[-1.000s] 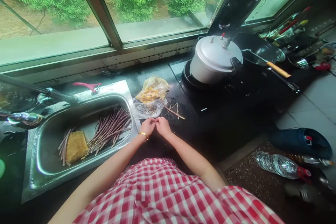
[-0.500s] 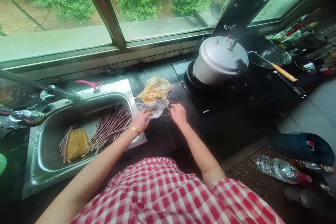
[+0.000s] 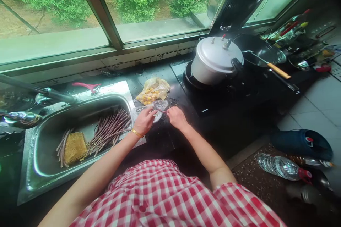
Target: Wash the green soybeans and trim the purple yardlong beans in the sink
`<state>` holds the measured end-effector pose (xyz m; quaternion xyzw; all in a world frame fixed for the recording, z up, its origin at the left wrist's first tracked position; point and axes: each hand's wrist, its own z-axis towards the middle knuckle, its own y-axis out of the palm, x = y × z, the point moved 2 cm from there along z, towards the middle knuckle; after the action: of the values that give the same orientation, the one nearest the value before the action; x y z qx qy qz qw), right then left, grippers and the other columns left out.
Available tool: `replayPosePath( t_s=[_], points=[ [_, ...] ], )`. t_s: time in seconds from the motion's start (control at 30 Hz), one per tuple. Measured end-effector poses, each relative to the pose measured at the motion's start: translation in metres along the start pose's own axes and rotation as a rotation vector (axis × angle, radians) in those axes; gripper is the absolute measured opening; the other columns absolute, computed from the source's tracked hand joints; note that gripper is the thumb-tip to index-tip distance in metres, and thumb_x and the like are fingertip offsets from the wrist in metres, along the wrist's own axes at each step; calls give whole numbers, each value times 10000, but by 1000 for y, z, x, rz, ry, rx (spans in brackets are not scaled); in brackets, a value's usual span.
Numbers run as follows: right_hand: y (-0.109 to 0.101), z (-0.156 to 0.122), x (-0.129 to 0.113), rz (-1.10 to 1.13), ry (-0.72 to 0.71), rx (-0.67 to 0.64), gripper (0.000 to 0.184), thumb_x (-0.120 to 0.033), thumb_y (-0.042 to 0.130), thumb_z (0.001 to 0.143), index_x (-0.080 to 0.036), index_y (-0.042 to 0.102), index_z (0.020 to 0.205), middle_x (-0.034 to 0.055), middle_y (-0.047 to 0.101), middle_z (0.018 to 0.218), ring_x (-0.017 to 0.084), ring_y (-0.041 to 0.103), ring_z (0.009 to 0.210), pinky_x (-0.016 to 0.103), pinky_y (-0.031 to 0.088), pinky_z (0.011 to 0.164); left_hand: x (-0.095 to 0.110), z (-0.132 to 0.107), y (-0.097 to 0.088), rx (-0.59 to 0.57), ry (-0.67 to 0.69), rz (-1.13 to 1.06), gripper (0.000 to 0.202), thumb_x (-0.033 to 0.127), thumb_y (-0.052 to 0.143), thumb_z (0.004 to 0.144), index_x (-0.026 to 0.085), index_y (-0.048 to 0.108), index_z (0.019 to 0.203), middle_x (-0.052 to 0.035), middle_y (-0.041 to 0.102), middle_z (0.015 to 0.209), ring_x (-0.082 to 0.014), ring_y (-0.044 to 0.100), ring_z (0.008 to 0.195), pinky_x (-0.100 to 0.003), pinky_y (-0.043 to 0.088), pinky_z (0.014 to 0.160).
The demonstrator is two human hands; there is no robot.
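Note:
Between my two hands, over a clear plastic bag [image 3: 159,116], runs a thin purplish stalk [image 3: 161,110]. My left hand [image 3: 144,120], with a gold bangle at the wrist, is closed on its left end. My right hand [image 3: 178,117] pinches the other end, fingers curled. Small pieces lie in the clear bag, partly hidden by my left hand. Just behind it sits an open yellowish bag [image 3: 153,92] of yellow chunks. A bundle of long purplish stalks [image 3: 110,131] rests in the steel sink [image 3: 37,149] to the left.
A brown block [image 3: 75,147], like a sponge, lies in the sink beside more stalks. The faucet [image 3: 53,95] reaches in from the left. A pink-handled peeler [image 3: 86,86] lies on the sink's rim. To the right, a pressure cooker [image 3: 216,62] stands on the stove, near a wok [image 3: 257,49].
My hands have come closer together, and the purplish stalk now shows stretched between them over the clear bag. The view has shifted slightly.

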<state>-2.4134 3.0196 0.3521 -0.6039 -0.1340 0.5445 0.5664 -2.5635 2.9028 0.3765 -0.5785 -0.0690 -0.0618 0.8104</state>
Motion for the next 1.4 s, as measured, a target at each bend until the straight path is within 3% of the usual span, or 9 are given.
replayPosePath(
  t_s=[0.1,0.23,0.47,0.63,0.8,0.9,1.1,1.2,1.4],
  points=[
    [-7,6,-22,212,-31,4,127,-179,463,840,-162,582,801,64,584,820,169,498,799,293,372,767,6,13,-13,12,114,-20,285,275,380,901,157,603,1035,-129,596,1052,-204,544,901,-349,431,781],
    [-6,15,-37,588,155,-27,73,-182,538,764,-165,584,711,6,577,715,126,499,691,263,373,682,2,15,-25,-29,89,-77,284,321,396,900,162,630,887,-79,640,805,-177,563,769,-311,432,730],
    [25,25,-59,1586,638,-179,200,-305,676,661,-153,547,682,-40,519,552,57,405,463,197,300,460,-7,2,-32,91,-449,-448,283,368,458,838,174,663,829,-46,674,807,-162,594,763,-262,455,721],
    [44,33,-72,1914,750,-137,122,-183,664,696,-156,544,701,-31,538,577,62,452,491,192,380,488,-10,1,-18,124,-714,-774,305,413,538,738,140,662,792,-47,680,777,-159,595,726,-256,465,687],
    [45,50,-60,1851,763,82,117,-193,664,690,-165,557,728,-34,558,636,67,467,523,195,394,504,-23,6,-9,197,-905,-932,399,480,597,660,113,649,809,-35,641,705,-92,485,507,-216,396,496],
    [39,56,-43,1729,721,171,175,-263,681,676,-179,560,770,-56,524,623,63,438,506,198,381,503,-36,8,-6,144,-997,-973,461,524,583,670,101,642,843,-35,624,688,-65,407,429,-199,323,413],
    [34,46,-28,1744,693,156,173,-297,649,699,-196,549,799,-46,537,676,67,465,525,210,409,522,-43,8,19,-193,-607,-389,186,296,559,745,177,700,765,-65,638,780,-181,588,730,-280,459,675],
    [33,39,-31,1763,605,145,192,-300,663,682,-200,574,820,-31,568,715,80,507,572,214,426,539,-46,6,29,-300,-513,-315,225,202,525,748,181,712,873,-78,642,845,-202,597,841,-316,457,800],
    [22,32,-38,1588,436,125,226,-364,669,670,-206,627,827,-2,624,759,117,549,645,267,462,634,-51,1,-16,-129,-643,-675,326,362,511,780,139,701,924,-92,664,965,-205,590,925,-328,440,871]
  ],
)
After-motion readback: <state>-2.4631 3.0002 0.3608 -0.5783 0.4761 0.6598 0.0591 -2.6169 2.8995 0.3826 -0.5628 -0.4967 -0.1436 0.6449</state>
